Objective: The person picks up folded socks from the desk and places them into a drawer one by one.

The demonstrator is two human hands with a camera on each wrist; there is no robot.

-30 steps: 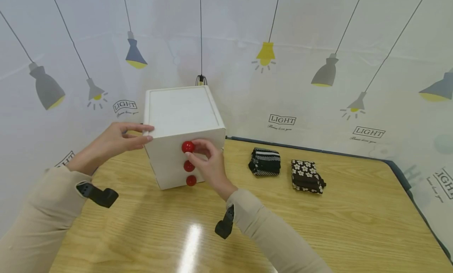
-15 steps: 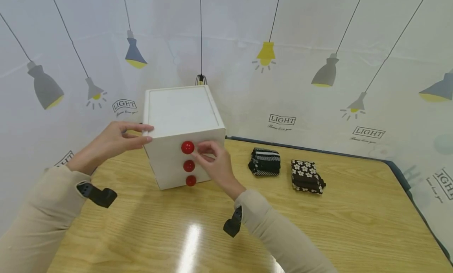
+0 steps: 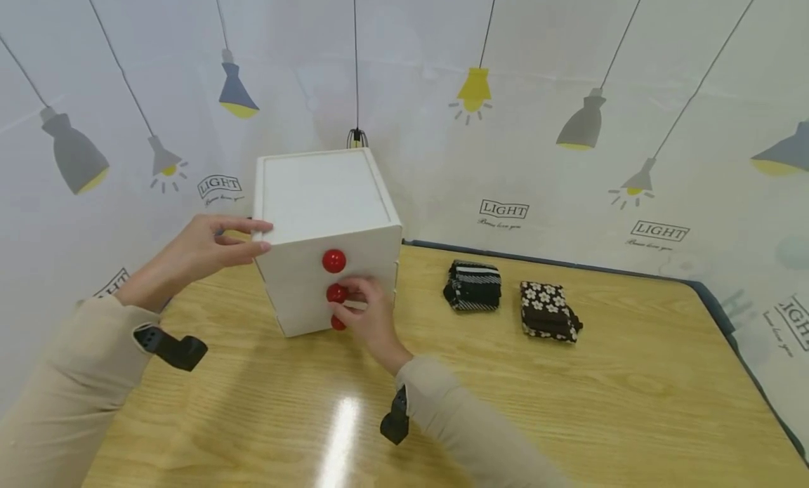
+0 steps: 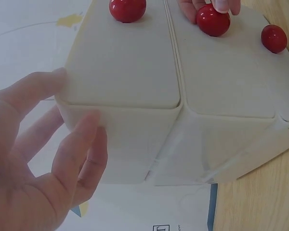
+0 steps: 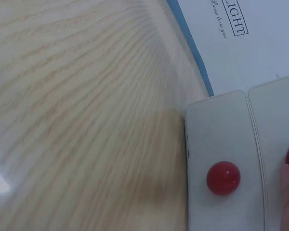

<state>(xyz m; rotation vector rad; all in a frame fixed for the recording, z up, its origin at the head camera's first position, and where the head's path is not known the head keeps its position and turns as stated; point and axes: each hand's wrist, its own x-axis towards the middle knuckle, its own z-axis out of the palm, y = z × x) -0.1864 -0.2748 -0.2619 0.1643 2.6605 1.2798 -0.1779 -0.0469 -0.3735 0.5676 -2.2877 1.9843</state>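
Note:
A small white drawer cabinet (image 3: pixel 329 193) with three round red knobs down its front stands on the wooden table. My right hand (image 3: pixel 373 319) pinches the middle knob (image 4: pixel 213 20) between thumb and fingers, as the left wrist view also shows. Above it, the top knob (image 3: pixel 333 260) is free; the bottom knob (image 5: pixel 223 178) is partly covered by the right hand in the head view. My left hand (image 3: pixel 205 249) rests its fingertips against the cabinet's upper left front corner, with the fingers loosely extended. All drawer fronts look flush with the cabinet.
To the right of the cabinet lie a folded black-and-white striped cloth item (image 3: pixel 474 286) and a folded dark floral one (image 3: pixel 548 312). Behind the table (image 3: pixel 619 397) hangs a pale cloth backdrop (image 3: pixel 417 123) printed with lamps.
My right hand has let go of the top knob, drawn back slightly, then come down to the middle knob and pinched it. The left hand has stayed at the cabinet's corner.

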